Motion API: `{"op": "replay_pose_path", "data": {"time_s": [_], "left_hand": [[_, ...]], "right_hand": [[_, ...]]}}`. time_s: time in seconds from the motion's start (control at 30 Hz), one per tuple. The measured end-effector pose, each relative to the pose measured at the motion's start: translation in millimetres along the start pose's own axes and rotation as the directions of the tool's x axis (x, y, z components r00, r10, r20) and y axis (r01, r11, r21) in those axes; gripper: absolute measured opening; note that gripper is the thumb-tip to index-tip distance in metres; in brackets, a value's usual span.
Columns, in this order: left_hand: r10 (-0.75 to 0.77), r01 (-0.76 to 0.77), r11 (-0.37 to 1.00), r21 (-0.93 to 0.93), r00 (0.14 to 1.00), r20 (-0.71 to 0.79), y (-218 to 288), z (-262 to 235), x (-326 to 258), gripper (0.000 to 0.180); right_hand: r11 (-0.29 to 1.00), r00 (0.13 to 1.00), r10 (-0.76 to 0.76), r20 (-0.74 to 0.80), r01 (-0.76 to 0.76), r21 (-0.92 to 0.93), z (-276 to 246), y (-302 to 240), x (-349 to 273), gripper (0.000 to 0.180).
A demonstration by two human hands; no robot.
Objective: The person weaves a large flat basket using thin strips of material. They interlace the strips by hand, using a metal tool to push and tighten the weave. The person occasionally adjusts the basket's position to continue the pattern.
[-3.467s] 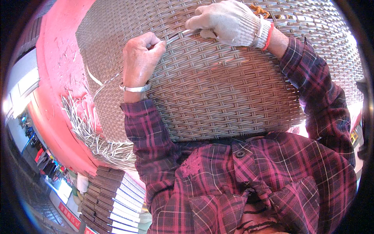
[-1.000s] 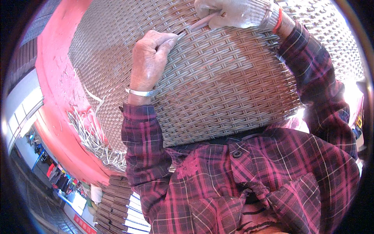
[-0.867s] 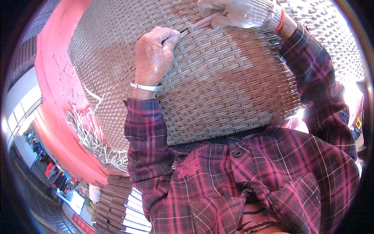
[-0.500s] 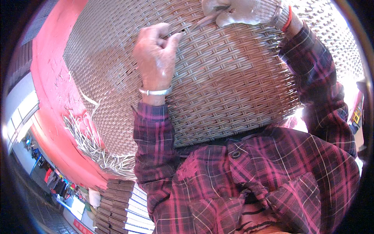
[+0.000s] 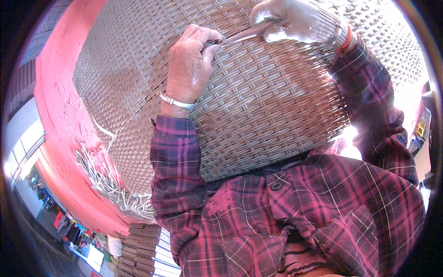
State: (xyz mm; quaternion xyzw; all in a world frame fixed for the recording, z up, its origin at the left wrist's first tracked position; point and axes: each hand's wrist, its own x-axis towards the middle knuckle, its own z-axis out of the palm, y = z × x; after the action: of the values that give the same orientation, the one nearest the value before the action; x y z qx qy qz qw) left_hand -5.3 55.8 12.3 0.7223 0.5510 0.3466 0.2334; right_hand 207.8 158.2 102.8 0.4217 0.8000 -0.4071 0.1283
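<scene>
A large piece of brown-grey woven wicker (image 5: 272, 111) fills the space before me. My right hand (image 5: 297, 23), in a whitish knitted glove with a red cuff edge, is closed around a slim tapered tool (image 5: 244, 35). Its pointed end slants down to the left, reaching the weave beside my left fingertips. My left hand (image 5: 190, 67), bare with a pale bracelet at the wrist, has thumb and forefinger pinched at that tip, against the wicker. Whatever lies between those fingers is too small to make out.
Pink-red sheeting (image 5: 55, 87) curves along the left side. A bunch of loose pale strips (image 5: 108, 177) hangs at the wicker's lower left edge. Below it stands a brown slatted or woven piece (image 5: 138, 251). Assorted items lie on the floor at far lower left.
My left hand has shifted slightly right and its thumb and forefinger have drawn together. The tool in my right hand has moved down, its tip now at the left fingertips.
</scene>
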Motion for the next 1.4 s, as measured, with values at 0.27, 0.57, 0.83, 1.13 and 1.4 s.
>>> {"op": "replay_pose_path", "data": {"time_s": [0.27, 0.57, 0.83, 1.13, 1.4], "left_hand": [[0.172, -0.166, 0.964, 0.206, 0.985, -0.013, 15, 3, 3, 0.023], [0.219, -0.221, 0.968, 0.117, 0.975, 0.034, 24, 16, 36, 0.011], [0.352, -0.352, 0.936, 0.001, 0.935, -0.044, 112, 98, 109, 0.012], [0.327, -0.360, 0.892, -0.273, 0.932, -0.157, 28, 58, 75, 0.015], [-0.254, 0.007, 0.102, -0.995, 0.967, -0.019, 4, 2, 21, 0.008]], "right_hand": [[0.962, 0.914, -0.273, -0.301, 0.264, -0.069, -5, 44, -13, 0.010], [0.972, 0.907, -0.098, -0.410, 0.176, 0.158, 4, 74, -22, 0.006], [0.919, 0.873, -0.100, -0.476, 0.265, 0.292, 12, 101, -10, 0.025], [0.927, 0.872, -0.254, -0.418, 0.343, 0.152, 5, 114, -11, 0.034], [0.838, 0.764, -0.541, -0.351, 0.459, -0.294, 14, 85, -16, 0.038]]}}
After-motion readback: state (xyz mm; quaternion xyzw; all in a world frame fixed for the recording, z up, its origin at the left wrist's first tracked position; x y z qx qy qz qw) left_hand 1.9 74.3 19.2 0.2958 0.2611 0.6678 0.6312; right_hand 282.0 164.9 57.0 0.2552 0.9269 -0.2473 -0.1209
